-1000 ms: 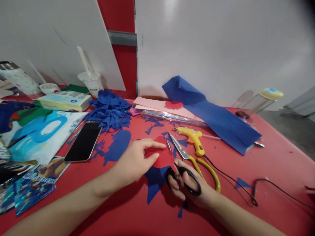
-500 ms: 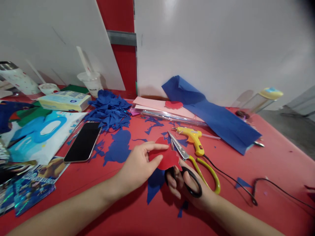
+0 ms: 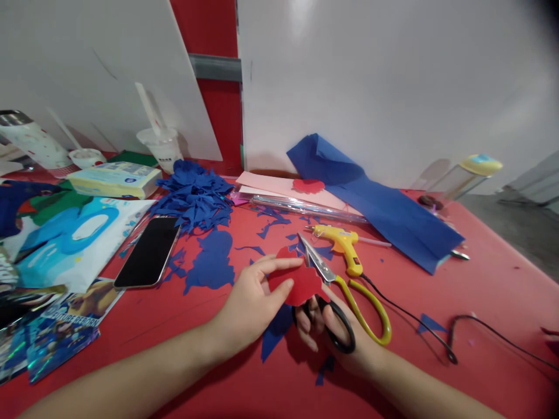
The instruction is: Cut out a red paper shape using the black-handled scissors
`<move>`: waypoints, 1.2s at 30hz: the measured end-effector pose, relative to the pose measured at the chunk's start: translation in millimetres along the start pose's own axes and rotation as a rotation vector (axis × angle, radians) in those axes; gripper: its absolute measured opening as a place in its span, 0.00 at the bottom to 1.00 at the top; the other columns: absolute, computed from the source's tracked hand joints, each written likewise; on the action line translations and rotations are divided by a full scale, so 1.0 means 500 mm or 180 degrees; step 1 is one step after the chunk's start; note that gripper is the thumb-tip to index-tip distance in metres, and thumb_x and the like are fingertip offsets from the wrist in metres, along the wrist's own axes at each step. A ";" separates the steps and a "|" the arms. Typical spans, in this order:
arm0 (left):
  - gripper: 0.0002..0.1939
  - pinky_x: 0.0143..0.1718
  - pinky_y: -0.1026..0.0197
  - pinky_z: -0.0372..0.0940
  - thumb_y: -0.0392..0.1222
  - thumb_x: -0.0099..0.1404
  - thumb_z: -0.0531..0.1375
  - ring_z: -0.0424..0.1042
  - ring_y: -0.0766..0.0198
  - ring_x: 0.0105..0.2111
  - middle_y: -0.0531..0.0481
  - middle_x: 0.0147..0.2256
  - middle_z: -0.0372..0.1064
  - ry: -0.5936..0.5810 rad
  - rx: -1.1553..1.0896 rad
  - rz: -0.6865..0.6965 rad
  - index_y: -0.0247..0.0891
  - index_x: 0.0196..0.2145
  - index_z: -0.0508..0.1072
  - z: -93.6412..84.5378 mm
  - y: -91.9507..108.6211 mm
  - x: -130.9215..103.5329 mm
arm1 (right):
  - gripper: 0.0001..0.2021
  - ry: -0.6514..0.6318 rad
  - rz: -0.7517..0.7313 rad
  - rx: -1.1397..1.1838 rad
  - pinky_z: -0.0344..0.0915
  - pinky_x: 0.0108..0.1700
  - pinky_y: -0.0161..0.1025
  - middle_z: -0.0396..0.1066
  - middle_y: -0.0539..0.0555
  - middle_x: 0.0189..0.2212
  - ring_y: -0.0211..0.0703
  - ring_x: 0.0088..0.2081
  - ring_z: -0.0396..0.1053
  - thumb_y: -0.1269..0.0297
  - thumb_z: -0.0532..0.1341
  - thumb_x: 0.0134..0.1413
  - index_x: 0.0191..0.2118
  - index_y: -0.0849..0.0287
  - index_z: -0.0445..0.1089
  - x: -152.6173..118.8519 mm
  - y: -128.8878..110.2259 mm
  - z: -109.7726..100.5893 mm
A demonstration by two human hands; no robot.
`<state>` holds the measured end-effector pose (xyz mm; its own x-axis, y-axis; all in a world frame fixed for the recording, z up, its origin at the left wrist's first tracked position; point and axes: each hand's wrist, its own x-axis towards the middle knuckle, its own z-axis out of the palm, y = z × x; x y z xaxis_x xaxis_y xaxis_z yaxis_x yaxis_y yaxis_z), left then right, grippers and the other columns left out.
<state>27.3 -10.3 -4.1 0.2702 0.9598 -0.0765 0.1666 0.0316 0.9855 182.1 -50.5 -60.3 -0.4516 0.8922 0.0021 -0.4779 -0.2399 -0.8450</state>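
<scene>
A piece of red paper (image 3: pixel 301 286) with a scalloped edge is pinched between the thumb and fingers of my left hand (image 3: pixel 257 297). My right hand (image 3: pixel 327 326) grips black-handled scissors (image 3: pixel 347 340), its fingers through the loops. Their blades are mostly hidden by the red paper. Just beyond, yellow-handled scissors (image 3: pixel 378 314) lie on the table with their blades pointing away. Beneath my hands a dark blue paper scrap (image 3: pixel 273 337) rests on the red tabletop (image 3: pixel 244 378).
A yellow glue gun (image 3: pixel 345 243) with a black cord lies right of centre. Behind it stretches a blue paper strip (image 3: pixel 375 198). Blue paper cuttings (image 3: pixel 194 195) are heaped at left, near a phone (image 3: pixel 148 253) and a plastic cup (image 3: pixel 161 148). Another red cutout (image 3: pixel 308 185) sits at the back.
The red paper has shifted slightly right and turned in my left hand. The black scissors' near handle loop has swung a little inward; the surrounding things stay put.
</scene>
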 end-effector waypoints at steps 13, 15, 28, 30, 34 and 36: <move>0.15 0.59 0.51 0.47 0.35 0.57 0.57 0.56 0.57 0.56 0.47 0.47 0.70 0.0296 0.0114 -0.0024 0.39 0.42 0.74 0.015 -0.012 -0.010 | 0.14 0.0107 -0.0039 -0.0056 0.51 0.24 0.33 0.59 0.47 0.26 0.32 0.20 0.55 0.49 0.56 0.53 0.32 0.56 0.59 -0.004 0.003 0.007; 0.14 0.60 0.51 0.46 0.35 0.57 0.57 0.54 0.58 0.57 0.47 0.47 0.70 0.0363 0.0057 -0.0015 0.39 0.42 0.74 0.019 -0.018 -0.012 | 0.14 0.0150 -0.0005 -0.0066 0.51 0.23 0.33 0.58 0.47 0.25 0.32 0.20 0.55 0.49 0.57 0.52 0.35 0.55 0.59 -0.004 0.000 0.011; 0.14 0.55 0.48 0.55 0.37 0.57 0.58 0.65 0.55 0.50 0.44 0.47 0.70 0.0386 -0.0755 -0.0273 0.38 0.43 0.73 0.037 -0.030 -0.021 | 0.14 0.0308 0.0018 0.0001 0.54 0.23 0.33 0.60 0.47 0.25 0.33 0.20 0.57 0.50 0.58 0.51 0.35 0.54 0.60 -0.004 0.005 0.015; 0.14 0.54 0.49 0.56 0.37 0.57 0.58 0.66 0.55 0.49 0.45 0.47 0.70 0.0403 -0.0769 -0.0263 0.39 0.43 0.73 0.038 -0.034 -0.020 | 0.14 0.0372 0.0054 0.0020 0.54 0.22 0.33 0.60 0.47 0.24 0.32 0.19 0.57 0.50 0.59 0.50 0.35 0.54 0.60 -0.002 0.004 0.019; 0.15 0.53 0.51 0.57 0.37 0.56 0.59 0.68 0.56 0.47 0.44 0.47 0.70 0.0439 -0.0828 -0.0223 0.39 0.43 0.73 0.039 -0.041 -0.019 | 0.15 0.0471 0.0110 -0.0075 0.53 0.22 0.32 0.59 0.45 0.22 0.32 0.19 0.57 0.50 0.60 0.49 0.33 0.55 0.59 0.000 -0.001 0.026; 0.15 0.53 0.51 0.58 0.37 0.57 0.59 0.68 0.57 0.47 0.45 0.46 0.70 0.0424 -0.0856 -0.0205 0.39 0.43 0.73 0.039 -0.040 -0.020 | 0.15 0.0469 0.0121 -0.0101 0.54 0.22 0.32 0.60 0.46 0.22 0.32 0.19 0.57 0.49 0.60 0.49 0.33 0.55 0.59 -0.001 -0.002 0.026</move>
<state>39.9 -26.0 -26.0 0.1375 0.9810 -0.1371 -0.0826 0.1493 0.9853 173.0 -55.5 -52.8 -0.3523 0.9298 -0.1069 -0.4374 -0.2645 -0.8595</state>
